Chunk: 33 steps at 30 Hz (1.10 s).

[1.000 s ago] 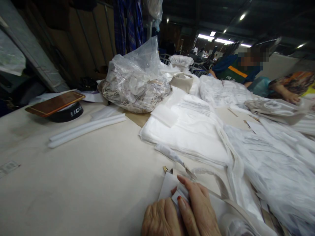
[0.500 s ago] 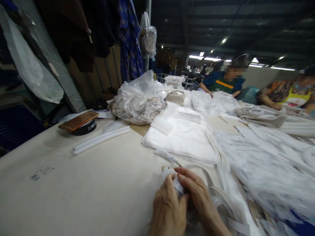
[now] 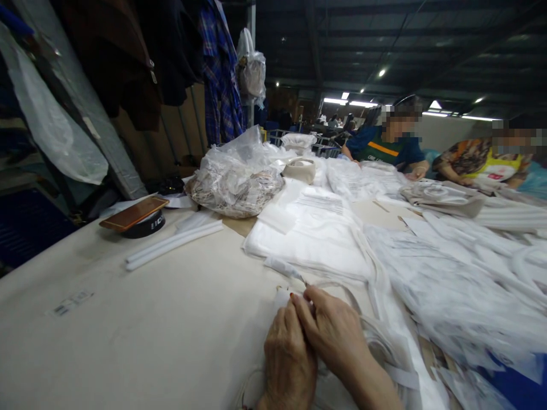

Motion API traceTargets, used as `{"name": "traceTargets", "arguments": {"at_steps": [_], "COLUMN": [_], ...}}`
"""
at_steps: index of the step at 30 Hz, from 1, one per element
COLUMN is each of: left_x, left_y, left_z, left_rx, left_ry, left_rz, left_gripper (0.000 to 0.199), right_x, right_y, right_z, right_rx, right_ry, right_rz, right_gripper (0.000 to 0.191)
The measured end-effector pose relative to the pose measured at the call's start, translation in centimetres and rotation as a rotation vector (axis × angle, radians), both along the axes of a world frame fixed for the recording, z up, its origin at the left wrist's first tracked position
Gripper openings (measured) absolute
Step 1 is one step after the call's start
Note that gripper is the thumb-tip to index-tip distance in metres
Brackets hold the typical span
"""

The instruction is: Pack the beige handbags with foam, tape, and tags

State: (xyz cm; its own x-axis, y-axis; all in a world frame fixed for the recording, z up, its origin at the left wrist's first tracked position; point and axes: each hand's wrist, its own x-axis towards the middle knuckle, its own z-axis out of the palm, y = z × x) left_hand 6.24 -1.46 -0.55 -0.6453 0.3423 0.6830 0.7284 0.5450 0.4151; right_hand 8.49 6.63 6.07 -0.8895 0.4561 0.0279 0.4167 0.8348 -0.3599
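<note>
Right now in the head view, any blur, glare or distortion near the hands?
Head view: left hand and right hand fairly sharp, dimly lit; white fabric pile at right smeared; ceiling lights blown out; wide-angle bending at the table edges.

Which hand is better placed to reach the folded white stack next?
Probably the right hand: it lies nearer the folded white stack, which sits ahead and right. The left hand is beside it, both on a small white piece.

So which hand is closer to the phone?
Left. The left hand lies on the phone's side of the table. The right hand is beside it, farther from the phone, toward the white bags.
</note>
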Motion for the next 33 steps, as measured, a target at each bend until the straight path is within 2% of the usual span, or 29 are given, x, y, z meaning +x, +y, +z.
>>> {"name": "traceTargets", "arguments": {"at_steps": [3, 8, 15, 21, 28, 31, 33], "left_x": [0.0, -0.3, -0.5, -0.4, -0.7, -1.3, -1.6], "left_y": [0.1, -0.1, -0.5, -0.7, -1.3, -2.2, -2.2], "left_z": [-0.3, -0.7, -0.7, -0.7, -1.1, -1.6, -1.7], "left_rx": [0.045, 0.069, 0.038, -0.009, -0.068, -0.071, 0.022], "left_ry": [-0.028, -0.106, -0.217, -0.174, -0.134, -0.061, 0.016], "left_rz": [0.015, -0.018, -0.093, -0.072, -0.057, -0.102, -0.165], "left_gripper": [0.024, 0.031, 0.014, 0.014, 0.012, 0.013, 0.014], "right_x": [-0.8, -1.8, -1.8, -2.3, -2.6, -2.5, -2.3], "right_y": [-0.1, 1.4, 1.9, 1.8, 2.4, 2.1, 1.4], "right_z": [1.1, 0.8, -1.1, -0.8, -0.8, -0.7, -0.3], "right_rx": [-0.023, -0.409, -0.645, -0.785, -0.824, -0.747, -0.643], "right_ry": [-0.119, -0.049, 0.027, 0.055, 0.001, -0.024, -0.035], "right_rz": [0.056, 0.074, -0.08, -0.147, -0.166, -0.173, -0.177], "right_gripper": [0.031, 0.025, 0.018, 0.017, 0.017, 0.016, 0.018]}}
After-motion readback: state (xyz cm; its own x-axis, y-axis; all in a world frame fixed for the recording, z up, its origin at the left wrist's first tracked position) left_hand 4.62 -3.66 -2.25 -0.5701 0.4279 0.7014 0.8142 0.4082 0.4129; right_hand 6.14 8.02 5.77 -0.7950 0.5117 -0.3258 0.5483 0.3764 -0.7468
